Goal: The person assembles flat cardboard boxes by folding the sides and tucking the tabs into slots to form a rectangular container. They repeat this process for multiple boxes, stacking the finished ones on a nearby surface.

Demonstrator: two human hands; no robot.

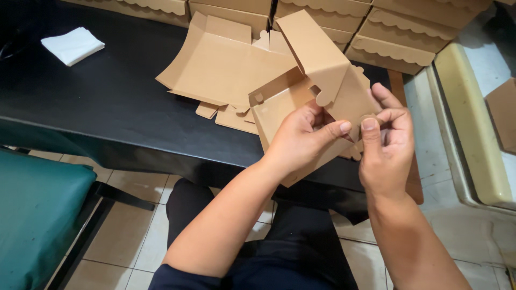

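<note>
Head view: both hands, left hand [301,137] and right hand [388,145], pinch the half-folded brown cardboard box [317,86] at our one o'clock; we judge a side flap mid-fold, tab-tucking next.

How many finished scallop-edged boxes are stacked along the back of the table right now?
6 at least, all cut off by the frame: one far left, one next right, two stacked centre, two at right. More may be hidden.
</note>
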